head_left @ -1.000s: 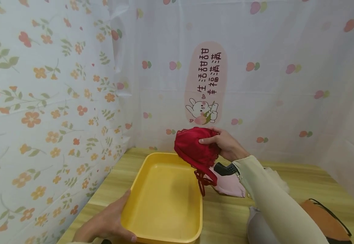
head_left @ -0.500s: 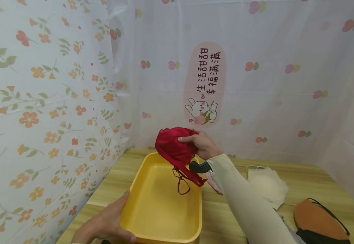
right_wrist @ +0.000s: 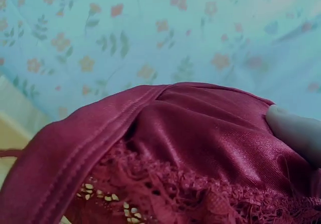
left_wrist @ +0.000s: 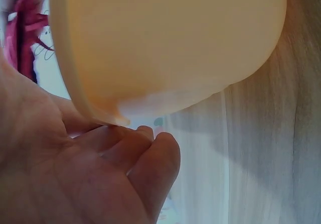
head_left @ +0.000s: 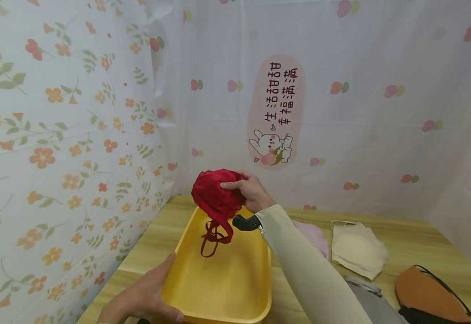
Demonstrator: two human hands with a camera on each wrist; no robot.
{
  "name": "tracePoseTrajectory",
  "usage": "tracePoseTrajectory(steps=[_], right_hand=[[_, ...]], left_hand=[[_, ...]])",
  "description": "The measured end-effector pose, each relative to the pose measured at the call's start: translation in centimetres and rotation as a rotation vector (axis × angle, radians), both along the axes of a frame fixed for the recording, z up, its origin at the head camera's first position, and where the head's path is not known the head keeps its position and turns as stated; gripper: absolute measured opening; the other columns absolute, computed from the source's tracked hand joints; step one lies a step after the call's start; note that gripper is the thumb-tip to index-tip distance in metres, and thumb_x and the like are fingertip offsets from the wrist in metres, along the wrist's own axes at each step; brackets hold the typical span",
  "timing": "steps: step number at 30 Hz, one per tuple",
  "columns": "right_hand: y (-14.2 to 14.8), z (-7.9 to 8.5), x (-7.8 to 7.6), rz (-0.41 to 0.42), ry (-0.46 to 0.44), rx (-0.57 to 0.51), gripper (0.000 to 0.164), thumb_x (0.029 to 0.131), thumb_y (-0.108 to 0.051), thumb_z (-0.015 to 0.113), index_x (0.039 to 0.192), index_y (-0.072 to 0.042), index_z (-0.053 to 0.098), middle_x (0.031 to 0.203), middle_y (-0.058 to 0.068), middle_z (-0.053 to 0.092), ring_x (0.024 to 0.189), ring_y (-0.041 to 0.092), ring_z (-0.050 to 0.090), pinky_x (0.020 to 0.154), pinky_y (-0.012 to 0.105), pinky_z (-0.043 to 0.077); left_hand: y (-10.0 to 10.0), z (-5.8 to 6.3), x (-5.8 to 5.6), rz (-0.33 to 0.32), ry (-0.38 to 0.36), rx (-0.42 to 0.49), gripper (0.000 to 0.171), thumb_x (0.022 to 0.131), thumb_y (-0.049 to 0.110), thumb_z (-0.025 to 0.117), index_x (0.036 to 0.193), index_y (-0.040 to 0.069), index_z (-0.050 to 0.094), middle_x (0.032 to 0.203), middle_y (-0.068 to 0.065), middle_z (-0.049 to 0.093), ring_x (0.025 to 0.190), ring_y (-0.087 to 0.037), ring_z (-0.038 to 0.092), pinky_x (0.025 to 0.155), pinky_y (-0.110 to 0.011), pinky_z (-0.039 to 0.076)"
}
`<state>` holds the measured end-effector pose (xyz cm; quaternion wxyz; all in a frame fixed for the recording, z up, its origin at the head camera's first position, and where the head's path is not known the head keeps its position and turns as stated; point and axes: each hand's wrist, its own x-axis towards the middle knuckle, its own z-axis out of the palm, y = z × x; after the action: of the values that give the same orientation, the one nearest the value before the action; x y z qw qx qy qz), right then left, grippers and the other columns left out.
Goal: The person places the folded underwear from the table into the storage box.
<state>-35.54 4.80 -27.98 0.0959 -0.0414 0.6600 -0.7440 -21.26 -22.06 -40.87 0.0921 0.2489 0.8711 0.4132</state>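
One red garment (head_left: 217,193) held over the yellow bin (head_left: 269,279), not yet set in; four other pieces lie outside.
Right hand (head_left: 253,193): thumb and fingers pinch the garment. Left hand (head_left: 146,290): thumb and forefinger spread along the bin's near-left corner. Apparently unhandled so far: lilac piece (head_left: 314,236), cream piece (head_left: 359,247), grey piece (head_left: 375,297), orange piece (head_left: 426,290). Backdrop (head_left: 365,148) print, sideways: 生活甜甜, 幸福满满. Brand labels: none readable.

A red lace-edged garment (head_left: 215,194) hangs bunched above the yellow tray (head_left: 227,283).
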Motion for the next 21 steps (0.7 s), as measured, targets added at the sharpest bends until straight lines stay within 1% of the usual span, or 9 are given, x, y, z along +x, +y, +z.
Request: tracePoseTrajectory(steps=[3, 6, 10, 13, 16, 19, 21], right_hand=[[0.0, -1.9, -0.3, -0.033, -0.033, 0.015, 0.052, 0.087, -0.008, 0.076, 0.134, -0.011, 0.053, 0.132, 0.014, 0.06, 0.108, 0.027, 0.063, 0.103, 0.046, 0.052], [-0.1, -3.9, -0.6, -0.074, -0.068, 0.0, 0.051, 0.087, -0.006, 0.075, 0.134, -0.009, 0.053, 0.132, 0.015, 0.059, 0.106, 0.028, 0.063, 0.102, 0.048, 0.052], [-0.6, -6.3, -1.0, -0.125, -0.116, -0.046, 0.047, 0.089, -0.006, 0.072, 0.132, -0.007, 0.053, 0.131, 0.014, 0.058, 0.104, 0.026, 0.061, 0.101, 0.046, 0.053], [-0.9, -7.8, -1.1, -0.154, -0.136, -0.063, 0.047, 0.09, -0.005, 0.07, 0.134, -0.006, 0.052, 0.134, 0.017, 0.055, 0.107, 0.028, 0.059, 0.103, 0.048, 0.051], [-1.2, -9.1, -1.2, -0.171, -0.151, -0.051, 0.05, 0.09, -0.003, 0.068, 0.137, -0.004, 0.05, 0.139, 0.021, 0.052, 0.115, 0.034, 0.057, 0.106, 0.053, 0.048], [-1.5, -10.4, -1.2, -0.185, -0.157, -0.016, 0.053, 0.089, -0.001, 0.067, 0.139, -0.002, 0.05, 0.141, 0.024, 0.05, 0.118, 0.038, 0.053, 0.107, 0.058, 0.046], [-1.7, -11.3, -1.3, -0.197, -0.159, 0.007, 0.054, 0.087, 0.001, 0.067, 0.139, -0.001, 0.05, 0.142, 0.025, 0.05, 0.12, 0.039, 0.052, 0.107, 0.059, 0.045]], left_hand=[[0.0, 0.1, 0.0, 0.012, 0.006, -0.022, 0.133, 0.064, 0.034, 0.094, 0.159, -0.002, 0.007, 0.134, -0.019, 0.054, 0.095, -0.011, 0.058, 0.086, -0.022, 0.047], [0.0, 0.0, -0.1, 0.005, 0.015, -0.018, 0.134, 0.064, 0.033, 0.094, 0.159, -0.003, 0.006, 0.138, -0.02, 0.051, 0.098, -0.011, 0.059, 0.089, -0.022, 0.047], [-0.1, -0.3, 0.0, 0.005, 0.022, 0.007, 0.132, 0.064, 0.032, 0.094, 0.159, 0.001, 0.009, 0.135, -0.019, 0.052, 0.098, -0.011, 0.059, 0.088, -0.023, 0.047], [0.0, -0.4, 0.0, 0.002, 0.018, 0.026, 0.128, 0.063, 0.031, 0.094, 0.159, 0.006, 0.013, 0.13, -0.017, 0.054, 0.096, -0.013, 0.06, 0.087, -0.024, 0.048], [0.0, -0.4, -0.1, -0.008, 0.025, 0.039, 0.126, 0.063, 0.03, 0.094, 0.158, 0.01, 0.015, 0.127, -0.017, 0.056, 0.096, -0.014, 0.06, 0.086, -0.024, 0.048], [-0.1, -0.4, -0.1, -0.017, 0.019, 0.052, 0.124, 0.063, 0.029, 0.095, 0.157, 0.013, 0.016, 0.123, -0.016, 0.056, 0.095, -0.015, 0.061, 0.085, -0.024, 0.048], [-0.1, -0.4, -0.1, -0.021, 0.017, 0.054, 0.124, 0.063, 0.029, 0.094, 0.158, 0.013, 0.016, 0.123, -0.015, 0.056, 0.095, -0.014, 0.061, 0.085, -0.024, 0.048]])
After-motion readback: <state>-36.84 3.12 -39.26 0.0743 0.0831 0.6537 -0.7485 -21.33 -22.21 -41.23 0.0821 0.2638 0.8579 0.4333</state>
